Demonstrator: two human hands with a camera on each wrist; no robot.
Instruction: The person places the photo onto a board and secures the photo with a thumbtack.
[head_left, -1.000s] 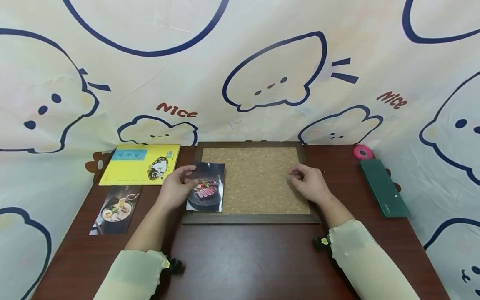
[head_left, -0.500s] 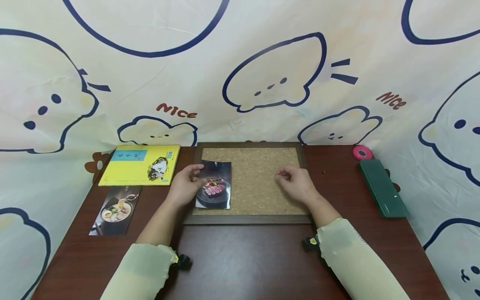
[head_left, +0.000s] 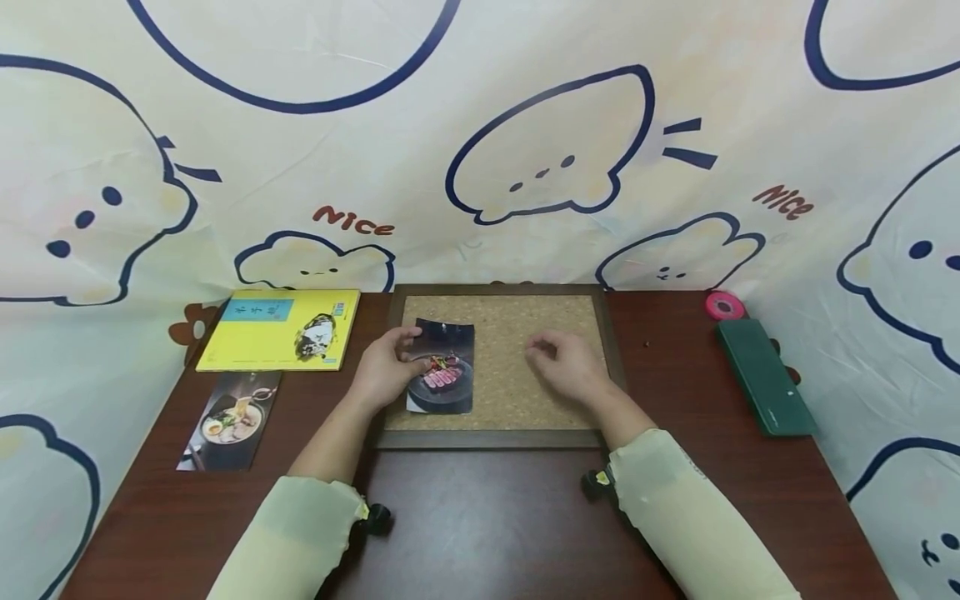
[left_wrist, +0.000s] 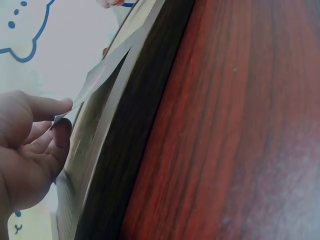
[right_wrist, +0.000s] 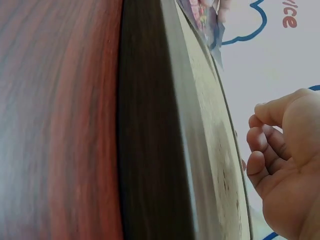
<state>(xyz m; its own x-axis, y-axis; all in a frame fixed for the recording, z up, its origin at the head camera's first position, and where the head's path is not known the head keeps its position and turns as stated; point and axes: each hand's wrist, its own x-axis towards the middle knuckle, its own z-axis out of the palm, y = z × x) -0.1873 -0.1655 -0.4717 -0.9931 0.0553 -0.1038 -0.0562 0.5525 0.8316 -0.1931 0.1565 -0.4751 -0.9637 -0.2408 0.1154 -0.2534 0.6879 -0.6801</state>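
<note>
A photo print of sliced meat on a dark plate (head_left: 441,379) lies over the left part of a framed cork board (head_left: 502,400). My left hand (head_left: 385,367) pinches the print's left edge between thumb and fingers. In the left wrist view the photo (left_wrist: 102,70) slants and bends, its held edge raised off the board. My right hand (head_left: 567,367) hovers over the right part of the cork, apart from the print. Its thumb and forefinger tips meet and the other fingers curl in, as the right wrist view shows; I cannot tell whether something tiny sits between them.
A yellow book (head_left: 262,346) lies at the back left, with a ramen photo (head_left: 234,419) in front of it. On the right are a green case (head_left: 767,379) and a pink tape roll (head_left: 725,305). A patterned cloth (head_left: 420,150) hangs behind the table (head_left: 480,525).
The left hand has carried the photo rightward, from overlapping the frame's left side to over the cork. My right hand has come leftward from the board's right edge, toward the photo.
</note>
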